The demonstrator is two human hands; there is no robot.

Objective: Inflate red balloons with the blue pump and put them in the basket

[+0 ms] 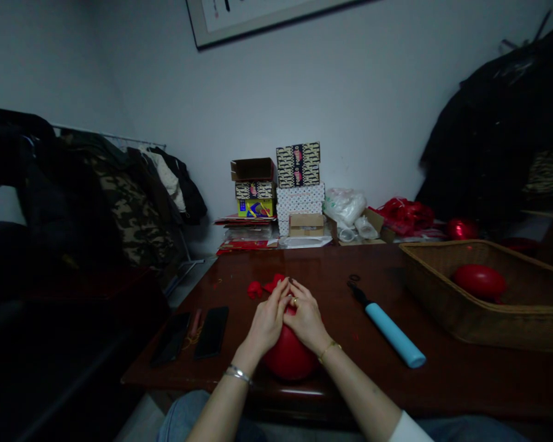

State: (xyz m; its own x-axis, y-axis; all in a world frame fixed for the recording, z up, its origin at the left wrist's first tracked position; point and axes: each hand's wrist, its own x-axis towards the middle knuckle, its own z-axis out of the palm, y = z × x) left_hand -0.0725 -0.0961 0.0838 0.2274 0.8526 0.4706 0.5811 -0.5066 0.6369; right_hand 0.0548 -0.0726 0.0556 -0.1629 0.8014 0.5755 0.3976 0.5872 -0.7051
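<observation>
An inflated red balloon rests at the near edge of the brown table, below my two hands. My left hand is closed at the balloon's upper end, its fingertips meeting those of the other hand. From the other side my right hand, with a ring on one finger, pinches at the same spot. The balloon's neck is hidden behind the fingers. Just beyond the hands lie small red uninflated balloons. To the right is a light blue hand pump with a black nozzle.
A wicker basket holding another red balloon stands at the right. Two dark phone-like slabs lie at the left. Stacked boxes and plastic bags line the table's back. Coats hang at the left.
</observation>
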